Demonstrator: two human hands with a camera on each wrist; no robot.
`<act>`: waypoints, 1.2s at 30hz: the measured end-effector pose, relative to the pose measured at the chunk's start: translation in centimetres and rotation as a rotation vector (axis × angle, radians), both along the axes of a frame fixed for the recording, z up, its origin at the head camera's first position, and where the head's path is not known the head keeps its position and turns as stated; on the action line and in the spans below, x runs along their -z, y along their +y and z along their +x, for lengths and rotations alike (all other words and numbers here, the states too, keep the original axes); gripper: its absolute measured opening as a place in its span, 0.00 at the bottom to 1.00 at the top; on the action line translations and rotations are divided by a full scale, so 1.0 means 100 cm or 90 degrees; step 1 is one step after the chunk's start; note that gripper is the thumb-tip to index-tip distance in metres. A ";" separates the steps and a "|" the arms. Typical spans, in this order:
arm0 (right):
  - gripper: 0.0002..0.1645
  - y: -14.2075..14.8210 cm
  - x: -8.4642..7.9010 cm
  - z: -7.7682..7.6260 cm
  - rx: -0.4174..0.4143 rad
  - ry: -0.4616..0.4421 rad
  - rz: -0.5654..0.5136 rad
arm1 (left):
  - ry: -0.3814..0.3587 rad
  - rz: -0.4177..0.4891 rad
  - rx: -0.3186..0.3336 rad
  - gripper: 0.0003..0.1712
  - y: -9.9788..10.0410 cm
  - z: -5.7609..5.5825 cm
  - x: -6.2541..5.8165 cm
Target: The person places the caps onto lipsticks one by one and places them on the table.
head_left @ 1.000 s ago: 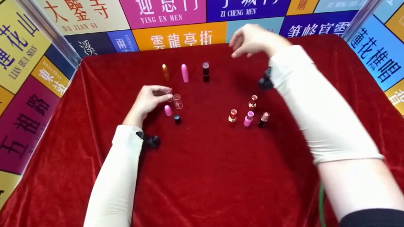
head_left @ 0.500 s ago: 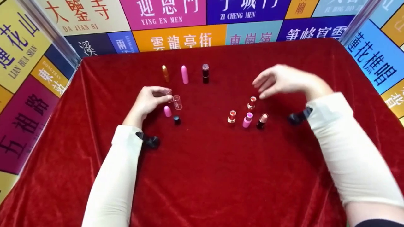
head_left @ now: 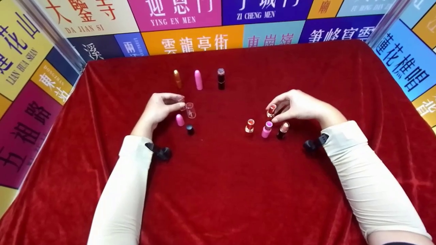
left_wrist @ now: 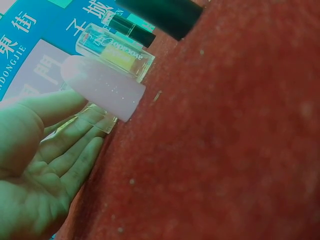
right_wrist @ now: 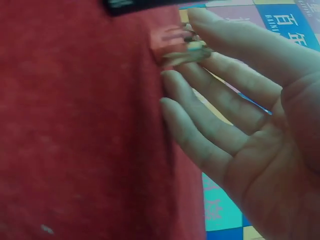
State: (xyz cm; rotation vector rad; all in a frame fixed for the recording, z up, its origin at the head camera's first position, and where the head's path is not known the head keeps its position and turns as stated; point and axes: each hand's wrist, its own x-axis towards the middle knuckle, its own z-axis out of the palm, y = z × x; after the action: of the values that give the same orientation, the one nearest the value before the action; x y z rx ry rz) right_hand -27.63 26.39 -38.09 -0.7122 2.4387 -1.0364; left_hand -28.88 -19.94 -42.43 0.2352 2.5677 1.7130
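At the left, my left hand (head_left: 162, 108) pinches a clear lipstick cap (left_wrist: 103, 120) between thumb and fingers. Another clear cap (head_left: 191, 111) stands just beyond its fingertips, while a pink cap (head_left: 180, 119) and a black cap (head_left: 190, 129) are nearer me. To the right, my right hand (head_left: 298, 107) reaches around an uncapped red lipstick (head_left: 271, 110) with a gold collar, thumb and fingers spread on either side of it. Just in front stand another red lipstick (head_left: 249, 126), a pink one (head_left: 267, 129) and a nude one in a black tube (head_left: 283, 130), all uncapped.
Toward the back of the red cloth (head_left: 218, 190) stand a gold lipstick tube (head_left: 177, 79), a pink tube (head_left: 198, 80) and a black tube (head_left: 221, 79). Panels with large lettering (head_left: 192, 40) rise behind the table and at both sides.
My right hand has come down from the back of the table toward me and settled around the rear red lipstick. The left hand stays in place with the clear lipstick cap.
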 end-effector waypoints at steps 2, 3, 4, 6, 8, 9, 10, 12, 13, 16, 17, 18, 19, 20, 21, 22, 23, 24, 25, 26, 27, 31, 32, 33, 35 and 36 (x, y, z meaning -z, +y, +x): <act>0.19 -0.001 0.003 0.001 0.000 0.013 0.001 | 0.000 0.006 0.002 0.18 0.001 0.001 0.000; 0.18 -0.001 0.005 0.002 -0.001 0.022 0.004 | -0.001 0.007 0.004 0.18 0.002 0.001 0.000; 0.17 -0.002 0.006 0.003 -0.001 0.029 0.007 | -0.001 0.009 0.005 0.19 0.002 0.001 0.000; 0.14 -0.002 0.008 0.003 -0.001 0.045 0.012 | -0.003 0.012 0.006 0.19 0.003 0.001 0.000; 0.12 -0.003 0.010 0.003 -0.005 0.062 0.017 | -0.004 0.012 0.005 0.19 0.004 0.001 0.000; 0.11 -0.004 0.011 0.002 -0.006 0.071 0.019 | -0.002 0.011 0.005 0.19 0.004 0.001 0.000; 0.10 -0.004 0.011 0.002 -0.006 0.078 0.021 | -0.002 0.013 0.004 0.19 0.004 0.001 -0.001; 0.09 -0.005 0.012 0.001 -0.005 0.086 0.023 | 0.001 0.012 0.003 0.19 0.003 0.001 -0.001; 0.09 -0.006 0.012 0.001 -0.005 0.088 0.024 | 0.002 0.010 0.004 0.18 0.002 0.001 -0.001; 0.10 -0.007 0.013 0.000 -0.003 0.089 0.029 | 0.010 0.013 -0.002 0.18 0.001 0.000 -0.002; 0.10 -0.007 0.013 0.000 -0.002 0.087 0.030 | 0.013 0.017 -0.007 0.18 0.000 0.000 -0.003; 0.10 -0.007 0.013 0.000 -0.002 0.085 0.030 | 0.016 0.021 -0.015 0.18 0.000 0.000 -0.004; 0.10 -0.008 0.014 0.000 -0.001 0.082 0.030 | 0.023 0.027 -0.023 0.18 -0.001 0.000 -0.006; 0.10 -0.008 0.014 0.000 0.000 0.080 0.031 | 0.028 0.038 -0.033 0.18 -0.001 0.000 -0.008; 0.11 -0.008 0.014 0.000 0.001 0.077 0.031 | 0.032 0.055 -0.043 0.18 -0.002 0.001 -0.011; 0.11 -0.009 0.014 0.000 0.002 0.074 0.031 | 0.038 0.073 -0.051 0.19 -0.003 0.001 -0.014; 0.11 -0.009 0.014 0.000 0.004 0.070 0.032 | 0.043 0.091 -0.060 0.19 -0.004 0.001 -0.018; 0.12 -0.010 0.014 -0.001 0.007 0.064 0.032 | 0.049 0.112 -0.067 0.19 -0.004 0.002 -0.022; 0.12 -0.010 0.013 0.000 0.009 0.060 0.033 | 0.054 0.138 -0.070 0.19 -0.005 0.002 -0.026; 0.12 -0.010 0.013 0.000 0.011 0.055 0.033 | 0.057 0.166 -0.073 0.20 -0.004 0.003 -0.030; 0.13 -0.010 0.012 0.000 0.013 0.050 0.032 | 0.061 0.194 -0.075 0.20 -0.004 0.004 -0.035; 0.14 -0.008 0.011 0.000 0.016 0.033 0.027 | 0.073 0.301 -0.066 0.20 0.003 0.010 -0.055; 0.15 -0.008 0.011 0.000 0.016 0.030 0.026 | 0.078 0.322 -0.061 0.20 0.006 0.013 -0.060; 0.15 -0.008 0.011 0.000 0.015 0.030 0.025 | 0.084 0.339 -0.056 0.20 0.008 0.015 -0.065; 0.14 -0.008 0.012 0.000 0.014 0.031 0.024 | 0.099 0.369 -0.042 0.18 0.014 0.020 -0.073; 0.14 -0.008 0.012 0.000 0.014 0.032 0.024 | 0.107 0.386 -0.035 0.17 0.017 0.022 -0.077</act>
State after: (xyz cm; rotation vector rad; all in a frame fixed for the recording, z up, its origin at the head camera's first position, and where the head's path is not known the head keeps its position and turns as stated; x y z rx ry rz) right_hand -27.67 25.55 -39.30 -0.7092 2.5064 -0.9897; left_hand -26.69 -18.26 -34.72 0.3405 2.0841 2.5495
